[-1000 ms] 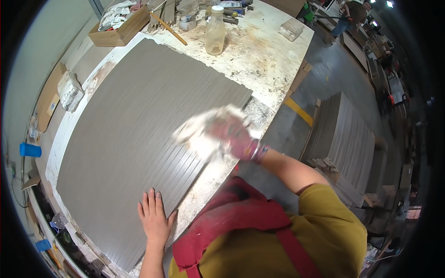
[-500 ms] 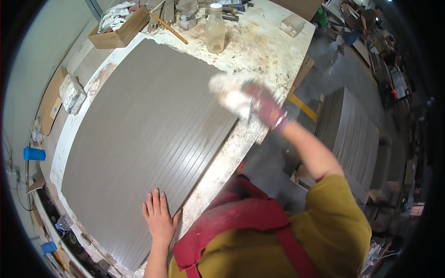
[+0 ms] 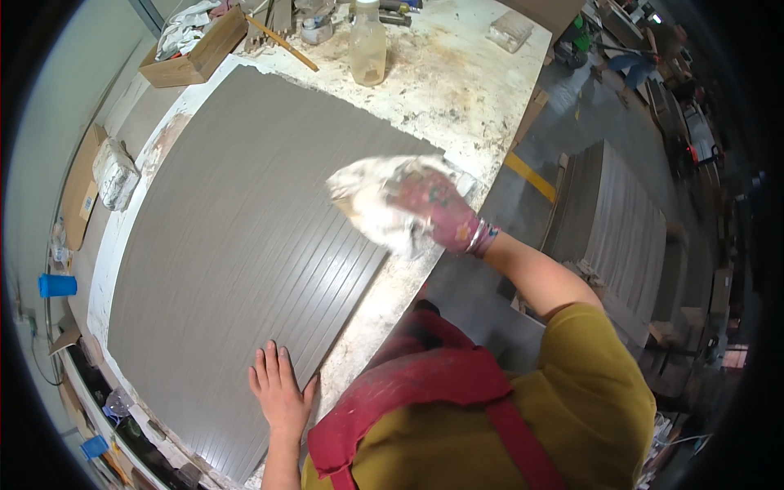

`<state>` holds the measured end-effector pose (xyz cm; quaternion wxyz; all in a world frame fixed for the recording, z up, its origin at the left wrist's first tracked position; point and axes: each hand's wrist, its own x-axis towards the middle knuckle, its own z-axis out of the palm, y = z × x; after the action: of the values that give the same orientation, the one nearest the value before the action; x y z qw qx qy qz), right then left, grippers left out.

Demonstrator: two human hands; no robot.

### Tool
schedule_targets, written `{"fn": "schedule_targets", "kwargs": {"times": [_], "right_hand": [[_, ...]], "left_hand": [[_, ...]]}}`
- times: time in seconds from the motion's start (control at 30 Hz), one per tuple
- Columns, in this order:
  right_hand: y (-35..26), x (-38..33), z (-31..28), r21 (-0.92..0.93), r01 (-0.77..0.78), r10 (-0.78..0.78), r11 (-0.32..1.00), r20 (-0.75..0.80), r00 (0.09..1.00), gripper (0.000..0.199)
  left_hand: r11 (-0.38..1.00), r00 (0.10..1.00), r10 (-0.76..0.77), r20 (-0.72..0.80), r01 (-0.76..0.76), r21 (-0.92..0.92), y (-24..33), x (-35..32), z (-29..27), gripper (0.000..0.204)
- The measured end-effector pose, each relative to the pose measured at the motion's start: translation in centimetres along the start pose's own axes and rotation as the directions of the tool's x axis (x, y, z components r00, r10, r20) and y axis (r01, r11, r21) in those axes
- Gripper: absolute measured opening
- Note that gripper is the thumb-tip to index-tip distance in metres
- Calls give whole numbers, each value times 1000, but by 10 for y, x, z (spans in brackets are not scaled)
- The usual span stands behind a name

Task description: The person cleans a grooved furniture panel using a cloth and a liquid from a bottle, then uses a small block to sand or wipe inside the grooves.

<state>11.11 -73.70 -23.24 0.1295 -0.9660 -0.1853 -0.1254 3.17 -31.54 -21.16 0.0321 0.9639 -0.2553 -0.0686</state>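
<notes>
A large grey ribbed panel (image 3: 237, 237) lies flat on a stained white workbench (image 3: 457, 90). My right hand (image 3: 437, 214), in a reddish glove, grips a crumpled white rag (image 3: 371, 200) and presses it on the panel's right edge near the far corner. My left hand (image 3: 280, 392) rests flat, fingers spread, on the panel's near edge. It holds nothing.
A plastic bottle (image 3: 367, 51), a wooden stick (image 3: 282, 45), a cardboard box (image 3: 196, 53) with rags and small tools stand at the bench's far end. A stack of similar grey panels (image 3: 612, 229) sits on the floor at right. A blue cup (image 3: 57, 286) is at left.
My right hand with the rag swept from the panel's right edge out to its far corner, then came back onto the edge. My left hand stayed flat on the near edge.
</notes>
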Motion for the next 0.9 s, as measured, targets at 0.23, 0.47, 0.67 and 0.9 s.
{"fn": "schedule_targets", "kwargs": {"times": [0.23,0.47,0.67,0.9], "right_hand": [[129,-11,-47,575,-741,924,345,-69,376,31],[17,6,-10,-93,-22,19,995,-37,999,49],[91,9,-52,488,-741,877,461,-126,463,29],[-69,20,18,423,-397,305,814,270,913,57]], "left_hand": [[1000,998,17,-56,-17,-5,4,8,-1,78],[1000,999,23,-36,-22,10,0,-1,-3,76],[1000,998,3,-65,-5,-24,1,-4,-3,82],[999,997,3,-73,-6,-34,3,1,-5,82]]}}
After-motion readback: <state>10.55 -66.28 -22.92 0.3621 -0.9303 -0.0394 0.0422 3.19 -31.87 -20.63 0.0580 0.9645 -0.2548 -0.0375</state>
